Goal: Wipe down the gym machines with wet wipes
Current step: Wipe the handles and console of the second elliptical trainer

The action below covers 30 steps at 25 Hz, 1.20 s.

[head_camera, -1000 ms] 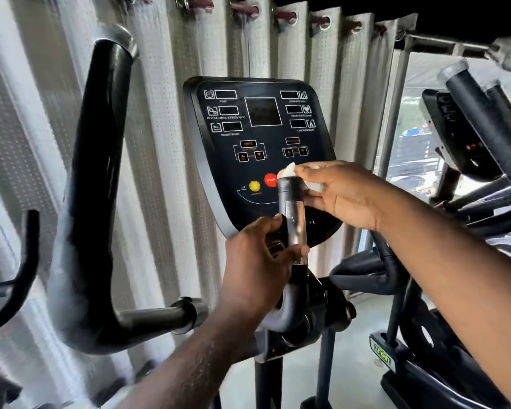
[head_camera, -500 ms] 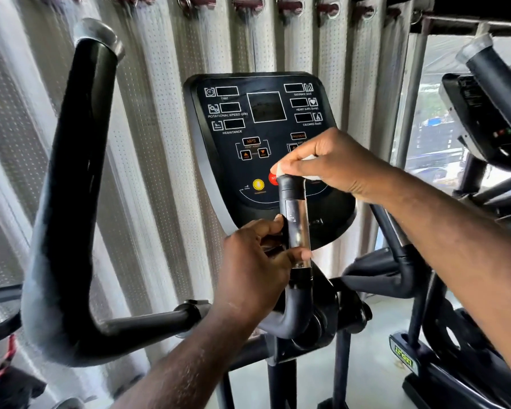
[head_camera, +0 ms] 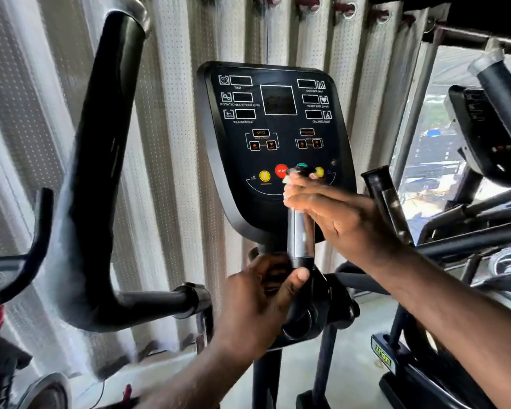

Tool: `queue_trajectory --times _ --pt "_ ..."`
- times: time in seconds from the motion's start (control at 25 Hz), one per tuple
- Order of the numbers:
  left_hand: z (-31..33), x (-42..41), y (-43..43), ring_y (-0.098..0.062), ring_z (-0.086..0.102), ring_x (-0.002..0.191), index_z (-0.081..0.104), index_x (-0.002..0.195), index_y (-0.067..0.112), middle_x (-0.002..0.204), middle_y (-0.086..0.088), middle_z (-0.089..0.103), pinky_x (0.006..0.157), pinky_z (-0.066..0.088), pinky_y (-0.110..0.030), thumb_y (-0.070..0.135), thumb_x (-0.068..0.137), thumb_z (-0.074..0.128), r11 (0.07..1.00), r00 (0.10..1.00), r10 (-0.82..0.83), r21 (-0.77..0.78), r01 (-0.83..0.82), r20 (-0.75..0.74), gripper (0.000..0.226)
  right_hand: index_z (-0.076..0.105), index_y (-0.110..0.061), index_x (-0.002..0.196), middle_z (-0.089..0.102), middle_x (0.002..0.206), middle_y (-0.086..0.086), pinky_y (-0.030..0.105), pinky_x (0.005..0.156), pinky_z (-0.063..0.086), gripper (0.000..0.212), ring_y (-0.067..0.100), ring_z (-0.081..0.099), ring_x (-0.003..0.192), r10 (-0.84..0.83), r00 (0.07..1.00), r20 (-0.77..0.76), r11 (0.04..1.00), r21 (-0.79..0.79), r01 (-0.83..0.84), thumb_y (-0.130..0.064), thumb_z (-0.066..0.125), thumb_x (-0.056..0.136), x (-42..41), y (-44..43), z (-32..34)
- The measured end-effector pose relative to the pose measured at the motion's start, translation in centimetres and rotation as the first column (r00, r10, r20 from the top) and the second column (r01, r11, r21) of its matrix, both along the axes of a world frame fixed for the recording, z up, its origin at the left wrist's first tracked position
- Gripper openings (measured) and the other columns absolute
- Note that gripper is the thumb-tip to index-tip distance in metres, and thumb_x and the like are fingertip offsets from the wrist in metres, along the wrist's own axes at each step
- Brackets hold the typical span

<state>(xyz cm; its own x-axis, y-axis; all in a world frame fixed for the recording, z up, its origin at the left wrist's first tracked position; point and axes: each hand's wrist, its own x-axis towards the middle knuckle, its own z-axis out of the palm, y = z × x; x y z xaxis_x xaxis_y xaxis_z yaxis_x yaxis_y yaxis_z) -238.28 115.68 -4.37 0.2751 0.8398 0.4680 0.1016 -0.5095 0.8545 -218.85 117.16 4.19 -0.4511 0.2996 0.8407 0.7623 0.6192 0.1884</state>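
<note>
At a gym cross-trainer, a person's right grip (head_camera: 331, 214) curls round the top of the chrome handle (head_camera: 300, 237), with a white wipe (head_camera: 286, 181) bunched beneath it, just below the console (head_camera: 278, 119). The left grip (head_camera: 260, 302) clasps the handle's base. Soft and limp, the wipe seems best held wadded against the slick metal.

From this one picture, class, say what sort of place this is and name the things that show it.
Most likely a gym: an exercise machine's console labelled time, resistance and calories, its long black handlebar, and a second machine's console alongside.
</note>
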Motion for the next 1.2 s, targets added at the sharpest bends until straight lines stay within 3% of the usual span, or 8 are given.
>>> queue_trajectory --times 0.08,0.24,0.44,0.68,0.8,0.92,1.04,1.2 --pt "-2.1 -0.4 -0.8 0.002 0.073 0.103 0.069 0.128 0.025 0.106 0.021 0.078 0.093 0.06 -0.027 0.047 0.089 0.079 0.997 0.997 -0.077 -0.017 0.077 0.006 0.045 0.075 0.002 0.118 0.069 0.132 0.016 0.047 0.119 0.042 0.025 0.023 0.059 0.136 0.022 0.991 0.133 0.993 -0.122 -0.006 0.01 0.058 0.101 -0.1 -1.9 -2.2" --pt "-3.1 -1.3 -0.9 0.002 0.074 0.092 0.075 0.11 0.029 0.099 0.023 0.077 0.075 0.055 -0.016 0.043 0.088 0.082 0.996 0.994 -0.084 0.002 0.084 -0.076 0.026 0.07 0.001 0.129 0.065 0.139 0.016 0.052 0.118 0.042 0.04 0.027 0.053 0.142 0.065 0.875 0.479 0.988 -0.154 0.011 0.014 0.046 0.099 0.5 -4.1 -3.6" --pt "-3.2 -1.9 -0.4 0.008 0.073 0.092 0.078 0.107 0.031 0.1 0.026 0.077 0.08 0.055 -0.012 0.04 0.088 0.083 0.986 0.983 -0.163 -0.038 0.16 -0.09 0.022 0.067 0.001 0.133 0.058 0.148 0.014 0.055 0.123 0.032 0.037 0.027 0.042 0.15 -0.148 0.964 0.22 0.969 -0.161 0.185 0.008 0.043 0.106 -0.4 -1.0 1.2" --pt "-3.3 -2.5 1.1 0.007 0.071 0.102 0.076 0.102 0.03 0.104 0.021 0.078 0.093 0.059 -0.026 0.043 0.087 0.083 0.98 0.967 -0.201 -0.021 0.2 -0.154 0.021 0.063 0.001 0.139 0.054 0.152 0.013 0.056 0.118 0.039 0.041 0.028 0.044 0.149 -0.061 0.947 0.316 0.973 -0.192 0.127 0.007 0.051 0.1 -1.0 -5.7 -4.6" --pt "-3.0 -2.4 1.6 0.005 0.072 0.104 0.077 0.101 0.022 0.103 0.018 0.079 0.097 0.058 -0.026 0.037 0.086 0.086 0.971 0.962 -0.236 -0.076 0.227 -0.136 0.023 0.062 0.004 0.138 0.053 0.152 0.017 0.053 0.122 0.035 0.036 0.03 0.042 0.15 -0.148 0.977 0.151 0.973 -0.157 0.172 0.007 0.049 0.104 -1.3 -1.8 0.1" --pt "-3.0 -2.3 1.3 0.005 0.072 0.102 0.075 0.097 0.026 0.1 0.017 0.079 0.095 0.057 -0.024 0.035 0.086 0.086 0.972 0.963 -0.232 -0.064 0.225 -0.135 0.018 0.06 0.009 0.137 0.052 0.151 0.022 0.049 0.124 0.034 0.037 0.035 0.041 0.15 -0.126 0.991 -0.039 0.98 -0.162 0.118 0.01 0.047 0.103 -2.8 -2.7 -2.9" --pt "-3.2 -2.5 1.4 -0.005 0.075 0.103 0.074 0.102 0.025 0.101 0.008 0.079 0.095 0.06 -0.037 0.039 0.092 0.081 0.97 0.955 -0.241 -0.008 0.243 -0.175 0.019 0.06 0.011 0.135 0.054 0.149 0.024 0.057 0.118 0.041 0.045 0.039 0.044 0.147 -0.088 0.995 -0.044 0.975 -0.21 0.077 0.017 0.049 0.092 -4.4 -7.3 -10.1" --pt "-3.0 -2.9 1.7 -0.009 0.075 0.107 0.073 0.114 0.02 0.107 0.007 0.08 0.099 0.059 -0.047 0.039 0.091 0.08 0.959 0.934 -0.282 -0.08 0.271 -0.217 0.03 0.056 0.011 0.139 0.052 0.152 0.024 0.054 0.122 0.036 0.041 0.037 0.044 0.148 -0.103 0.983 -0.154 0.979 -0.191 0.072 0.017 0.046 0.1 -3.0 -4.1 -6.5"
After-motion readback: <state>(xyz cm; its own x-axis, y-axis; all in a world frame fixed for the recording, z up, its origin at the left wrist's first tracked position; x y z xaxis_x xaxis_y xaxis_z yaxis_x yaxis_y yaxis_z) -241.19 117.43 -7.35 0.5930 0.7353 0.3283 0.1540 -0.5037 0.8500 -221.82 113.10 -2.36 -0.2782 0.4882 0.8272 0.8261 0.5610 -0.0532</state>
